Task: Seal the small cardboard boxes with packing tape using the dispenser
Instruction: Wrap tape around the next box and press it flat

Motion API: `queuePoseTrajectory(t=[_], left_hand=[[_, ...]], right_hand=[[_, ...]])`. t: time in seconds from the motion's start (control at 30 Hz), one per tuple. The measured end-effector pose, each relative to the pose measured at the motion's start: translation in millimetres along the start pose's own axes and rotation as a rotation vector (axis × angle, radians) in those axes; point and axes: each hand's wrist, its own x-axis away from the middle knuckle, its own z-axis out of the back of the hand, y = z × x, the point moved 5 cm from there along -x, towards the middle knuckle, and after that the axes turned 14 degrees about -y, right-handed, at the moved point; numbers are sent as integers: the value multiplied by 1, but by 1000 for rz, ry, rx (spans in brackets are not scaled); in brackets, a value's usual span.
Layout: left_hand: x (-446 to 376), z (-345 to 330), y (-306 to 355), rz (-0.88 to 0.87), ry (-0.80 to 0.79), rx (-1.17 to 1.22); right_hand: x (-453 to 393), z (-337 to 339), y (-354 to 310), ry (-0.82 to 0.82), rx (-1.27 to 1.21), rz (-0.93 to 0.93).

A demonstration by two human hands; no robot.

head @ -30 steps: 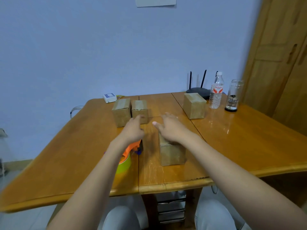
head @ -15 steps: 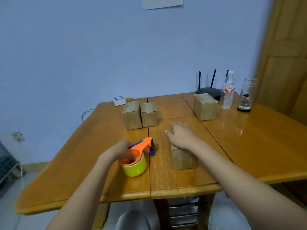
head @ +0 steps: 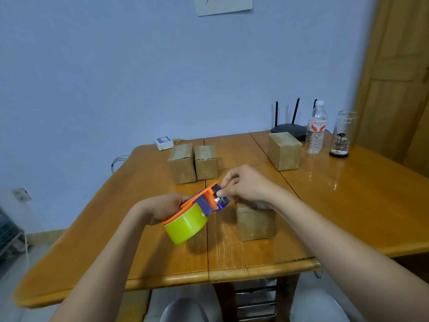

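Router (head: pixel 289 130), bottle (head: pixel 316 127), jar (head: pixel 341 134) — behind boxes (head: pixel 283 150).

The left hand (head: pixel 162 209) grips the orange tape dispenser (head: pixel 197 210) above the table (head: pixel 348 205). At its 2 o'clock end, the right hand (head: pixel 246 184) pinches the tape; a cardboard box (head: pixel 255 221) stands beneath.

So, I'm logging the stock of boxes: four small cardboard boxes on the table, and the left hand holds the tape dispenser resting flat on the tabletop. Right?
Not quite. The head view shows the tape dispenser lifted off the table, its shadow below it. The left hand does hold it, and there are four boxes.
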Motion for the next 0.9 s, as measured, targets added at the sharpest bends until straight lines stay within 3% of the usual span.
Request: queuePoseTrajectory(t=[0.27,0.9], left_hand=[[13,-5,15,-41,-93,-78],[49,7,0,90,-135,-91]], right_hand=[[9,9,5,-39,-274,20],[22,58,34,149,-260,-35]])
